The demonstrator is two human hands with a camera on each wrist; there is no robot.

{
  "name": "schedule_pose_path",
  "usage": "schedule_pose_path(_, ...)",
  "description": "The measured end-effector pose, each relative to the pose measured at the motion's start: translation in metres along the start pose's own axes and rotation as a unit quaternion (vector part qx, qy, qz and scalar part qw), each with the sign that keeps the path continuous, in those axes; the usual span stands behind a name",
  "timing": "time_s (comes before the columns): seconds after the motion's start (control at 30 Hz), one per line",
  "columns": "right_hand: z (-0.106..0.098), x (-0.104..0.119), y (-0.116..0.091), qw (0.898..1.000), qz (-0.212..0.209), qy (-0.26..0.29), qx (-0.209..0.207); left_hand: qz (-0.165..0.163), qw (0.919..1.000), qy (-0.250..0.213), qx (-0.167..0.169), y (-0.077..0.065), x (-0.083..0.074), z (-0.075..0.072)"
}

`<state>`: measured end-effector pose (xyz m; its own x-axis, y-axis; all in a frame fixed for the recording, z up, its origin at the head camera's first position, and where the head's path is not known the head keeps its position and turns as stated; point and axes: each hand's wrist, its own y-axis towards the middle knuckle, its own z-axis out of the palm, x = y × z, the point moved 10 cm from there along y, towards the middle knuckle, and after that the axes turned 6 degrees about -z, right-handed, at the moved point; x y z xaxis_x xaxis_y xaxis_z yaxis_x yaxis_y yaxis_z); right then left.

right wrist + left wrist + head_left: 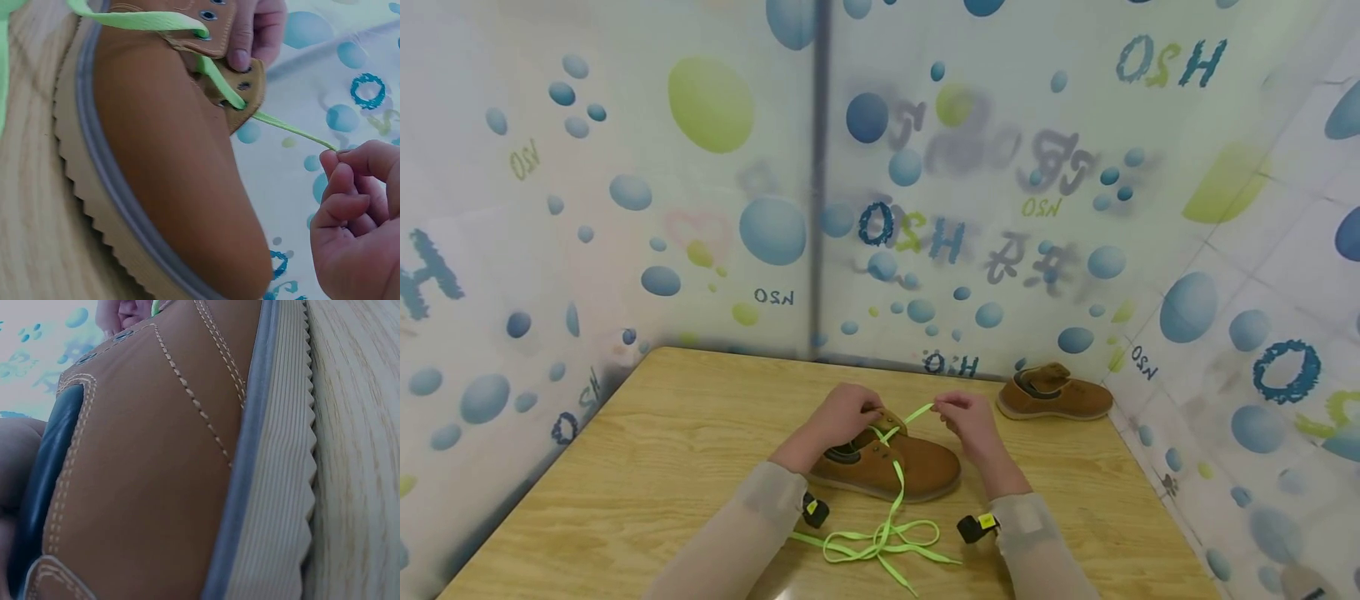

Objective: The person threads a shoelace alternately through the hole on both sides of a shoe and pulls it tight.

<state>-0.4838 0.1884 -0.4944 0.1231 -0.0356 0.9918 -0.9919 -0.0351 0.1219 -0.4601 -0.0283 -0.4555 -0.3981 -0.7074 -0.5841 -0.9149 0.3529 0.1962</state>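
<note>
A brown shoe [925,467] with a pale ridged sole stands on the table, toe to the right. A lime-green shoelace [294,129] passes through eyelets on both its flaps. My right hand [967,421] pinches one end of the lace between thumb and fingertips, beyond the far flap, and the lace runs taut there. My left hand [847,410] grips the far eyelet flap [247,94], its thumb lying by the eyelets. The lace's other length hangs over the near side and lies in loops on the table. In the left wrist view, the shoe's side hides most of the left hand.
A second brown shoe [1056,396] stands at the table's back right corner, beside the wall. The wooden table [700,400] meets a patterned curtain [722,208] at the back and a tiled-looking wall on the right.
</note>
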Motion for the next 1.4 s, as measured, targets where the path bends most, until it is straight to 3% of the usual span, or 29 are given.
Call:
schedule_pose_path(0.2, -0.014, 0.003, 0.002, 0.997, 0.013, 0.075, -0.018, 0.003, 1.0, 0.001, -0.001, 0.001, 0.0, 0.0)
schedule_pose_path(0.57, -0.056, 0.015, 0.005, 0.98, 0.001, 0.175, -0.098, -0.005, 1.0, -0.001, -0.001, 0.0, 0.001, 0.0)
schedule_pose_path(1.07, -0.107, 0.025, 0.0, 0.957, -0.02, 0.232, -0.172, -0.005, 1.0, 0.001, -0.005, 0.0, 0.001, 0.0)
schedule_pose_path(1.4, -0.124, 0.034, -0.004, 0.929, -0.023, 0.306, -0.209, -0.009, 0.9999, 0.0, -0.006, -0.001, 0.002, 0.001)
